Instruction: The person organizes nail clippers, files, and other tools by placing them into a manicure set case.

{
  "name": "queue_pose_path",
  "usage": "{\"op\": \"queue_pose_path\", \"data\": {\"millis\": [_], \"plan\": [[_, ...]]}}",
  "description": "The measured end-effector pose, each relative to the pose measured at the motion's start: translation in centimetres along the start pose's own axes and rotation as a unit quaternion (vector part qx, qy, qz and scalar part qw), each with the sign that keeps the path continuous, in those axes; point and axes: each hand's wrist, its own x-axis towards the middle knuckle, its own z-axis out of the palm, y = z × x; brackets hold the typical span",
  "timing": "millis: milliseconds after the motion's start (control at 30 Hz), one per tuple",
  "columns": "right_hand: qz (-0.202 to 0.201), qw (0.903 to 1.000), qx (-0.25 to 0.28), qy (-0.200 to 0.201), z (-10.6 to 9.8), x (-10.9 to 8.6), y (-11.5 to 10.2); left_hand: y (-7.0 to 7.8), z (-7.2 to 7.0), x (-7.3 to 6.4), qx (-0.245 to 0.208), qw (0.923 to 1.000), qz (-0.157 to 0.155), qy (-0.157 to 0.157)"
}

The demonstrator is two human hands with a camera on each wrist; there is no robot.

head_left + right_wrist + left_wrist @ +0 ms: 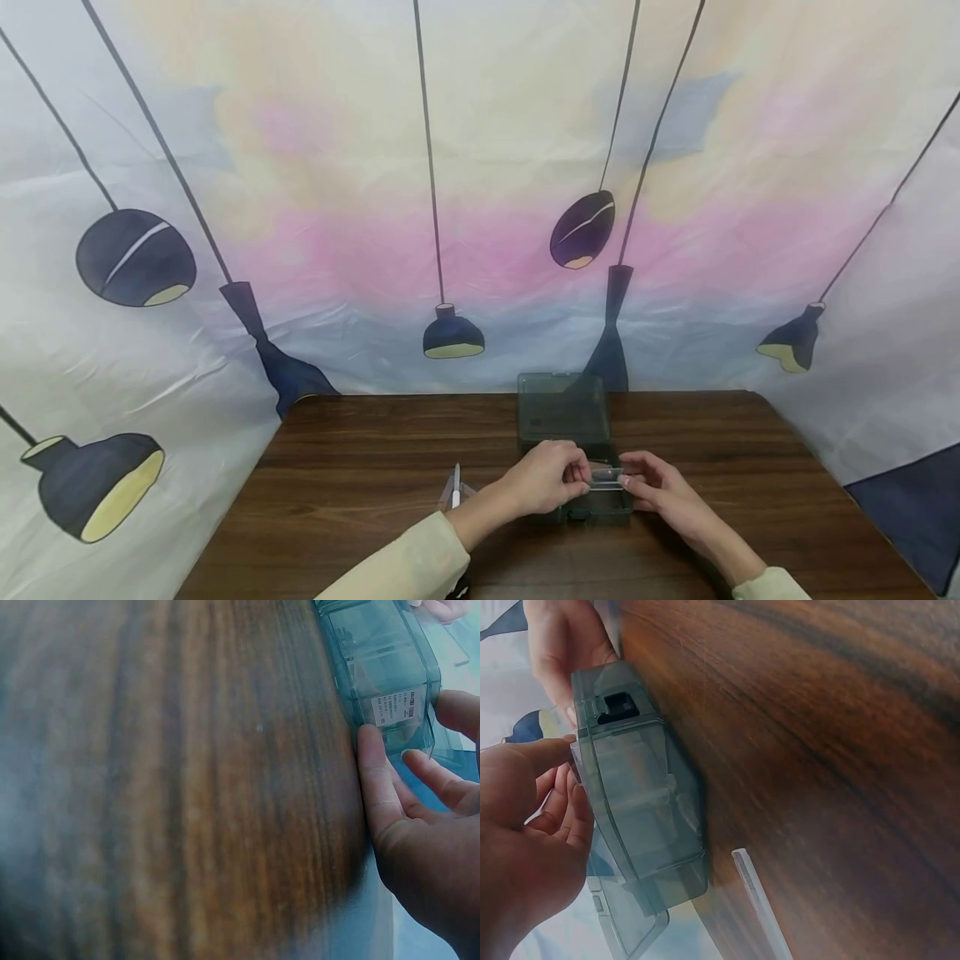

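A translucent green plastic box [551, 515] stands on the table with its hinged lid [562, 407] raised at the back. Over its opening, a small clear plastic piece [606, 483] spans the gap between both hands. My left hand [546, 477] pinches its left end with curled fingers. At the other end my right hand [663, 492] pinches it between thumb and fingers. In the right wrist view, one right fingertip touches the box's outer wall beside a white printed label [394, 707]. A dark latch [619, 706] shows on the box in the left wrist view.
Left of the box, a slim white stick-like object [456, 487] lies by thin clear plastic [446, 492]. The dark wood-grain table [360, 483] meets a hanging cloth [360, 250] printed with lamps at its back edge.
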Motion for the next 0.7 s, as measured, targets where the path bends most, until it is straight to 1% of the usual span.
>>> {"op": "queue_pose_path", "data": {"millis": [167, 267, 367, 467, 533, 600, 700], "plan": [[0.0, 1.0, 0.003, -0.001, -0.1, 0.0, -0.1, 0.0, 0.0, 0.0, 0.006, 1.0, -0.001, -0.001], [0.003, 1.0, 0.002, -0.001, 0.0, 0.0, -0.1, -0.1, -0.2, 0.0, 0.006, 0.9999, 0.011, -0.012], [0.008, 1.0, -0.003, 0.005, 0.0, 0.0, -0.1, -0.4, -0.6, -0.2, -0.002, 0.9993, 0.031, -0.021], [0.01, 0.9999, -0.005, 0.009, 0.1, 0.0, -0.1, -0.7, -1.5, -0.5, -0.013, 0.9988, 0.043, -0.019], [0.009, 0.9999, -0.004, 0.011, 0.1, 0.0, -0.1, -0.9, -2.2, -0.9, -0.018, 0.9987, 0.045, -0.015], [0.006, 0.9999, -0.001, 0.01, 0.1, 0.0, 0.0, -1.2, -3.1, -1.3, -0.02, 0.9989, 0.041, -0.012], [0.003, 1.0, 0.002, 0.007, 0.1, -0.1, 0.1, -1.9, -4.2, -2.1, -0.021, 0.9993, 0.028, -0.014]]}}
